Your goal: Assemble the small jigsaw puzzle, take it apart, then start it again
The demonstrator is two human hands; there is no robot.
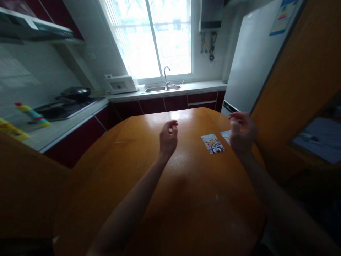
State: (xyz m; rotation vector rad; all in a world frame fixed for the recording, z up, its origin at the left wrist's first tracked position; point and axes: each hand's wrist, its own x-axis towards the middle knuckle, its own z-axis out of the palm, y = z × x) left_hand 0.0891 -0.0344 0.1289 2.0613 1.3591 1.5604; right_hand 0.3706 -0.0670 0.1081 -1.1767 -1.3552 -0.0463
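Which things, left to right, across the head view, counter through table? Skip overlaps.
Yellow-and-teal plastic bottle with red cap → dark round pan on the stove → white boxy microwave → left hand → colourful rectangular printed card lying on the table → right hand.

Strong daylight pours through the wide, white-framed sliding window [170, 39], its panes blown out to near white. The rest of the kitchen is dim, darkest in the lower corners. A pale glare sits at the far edge of the glossy orange-brown wooden worktop [128, 177], with a softer sheen and faint shadows nearer. Both bare hands [168, 138] look blurred, the right more so. Straight lines lean and stretch towards the edges.
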